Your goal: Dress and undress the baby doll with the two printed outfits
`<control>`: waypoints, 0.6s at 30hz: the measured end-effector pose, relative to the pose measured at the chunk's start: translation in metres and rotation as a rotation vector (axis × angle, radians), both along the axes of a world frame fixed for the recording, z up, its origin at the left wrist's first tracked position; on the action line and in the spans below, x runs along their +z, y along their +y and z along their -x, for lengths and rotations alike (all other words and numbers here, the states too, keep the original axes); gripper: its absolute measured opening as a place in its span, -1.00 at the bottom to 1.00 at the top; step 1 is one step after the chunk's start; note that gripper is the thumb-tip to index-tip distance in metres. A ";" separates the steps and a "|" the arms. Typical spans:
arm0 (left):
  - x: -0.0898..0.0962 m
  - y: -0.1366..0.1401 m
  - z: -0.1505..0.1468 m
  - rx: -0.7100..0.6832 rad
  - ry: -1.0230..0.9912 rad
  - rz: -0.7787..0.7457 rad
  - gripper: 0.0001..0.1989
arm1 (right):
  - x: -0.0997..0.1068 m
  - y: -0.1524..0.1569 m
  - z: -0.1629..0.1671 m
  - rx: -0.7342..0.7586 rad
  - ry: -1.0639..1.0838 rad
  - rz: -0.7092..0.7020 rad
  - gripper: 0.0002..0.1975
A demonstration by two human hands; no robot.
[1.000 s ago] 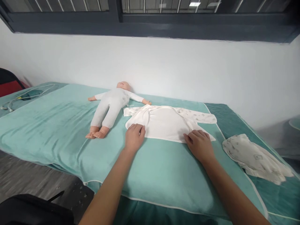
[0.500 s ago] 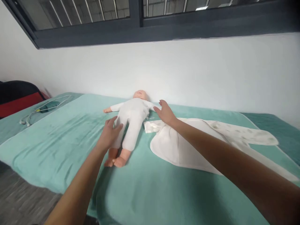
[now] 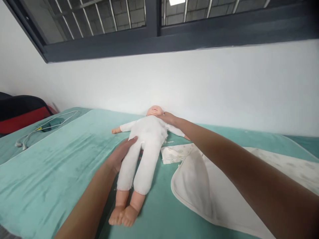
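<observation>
Far left: black-and-red bag (image 3: 27, 114) against the wall end of the bed. Just right of it, a looped white cable (image 3: 28, 137) on the darker green cover, a yellow bit beside it. Light green blanket (image 3: 74, 159) over most of the bed, creased at left.

Left hand (image 3: 122, 152): against the outer side of the doll's hip and upper thigh, thumb laid over the front of the hip. Remaining fingers mostly behind the doll; cannot tell whether spread or pressed together.

Baby doll (image 3: 148, 131): on its back on the blanket, at about mid-view, head toward the white wall, bare feet toward the camera and touching each other. Torso, arms and legs in white cloth; arms out to the sides.

Right hand (image 3: 168, 118): at the doll's neck and near shoulder, just below the head. Fingers foreshortened and partly hidden; spread or together, cannot tell.

Right: white baby top (image 3: 194, 186), laid out on the blanket, printed sleeve near the doll's side, right forearm crossing above it.
</observation>
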State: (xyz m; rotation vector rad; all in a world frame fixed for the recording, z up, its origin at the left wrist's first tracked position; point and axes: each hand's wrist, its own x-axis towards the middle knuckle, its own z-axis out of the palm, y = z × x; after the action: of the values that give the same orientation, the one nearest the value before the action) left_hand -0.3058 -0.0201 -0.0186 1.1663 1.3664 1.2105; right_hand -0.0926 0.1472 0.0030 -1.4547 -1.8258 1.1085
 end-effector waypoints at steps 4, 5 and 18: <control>0.033 -0.025 -0.021 -0.167 -0.152 0.160 -0.44 | 0.033 -0.027 -0.030 -0.061 0.033 0.024 0.07; 0.043 -0.034 -0.031 -0.186 -0.166 0.139 -0.44 | 0.044 -0.034 -0.044 -0.071 0.035 -0.001 0.10; 0.012 -0.133 -0.255 -0.387 -0.333 0.145 -0.25 | 0.051 -0.154 -0.271 -0.262 -0.356 -0.219 -0.09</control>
State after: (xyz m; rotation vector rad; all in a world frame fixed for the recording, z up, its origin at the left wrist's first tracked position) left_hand -0.0508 -0.1531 -0.0063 1.0156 0.9119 0.9570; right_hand 0.1787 -0.0072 0.0540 -1.7763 -1.8472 0.5291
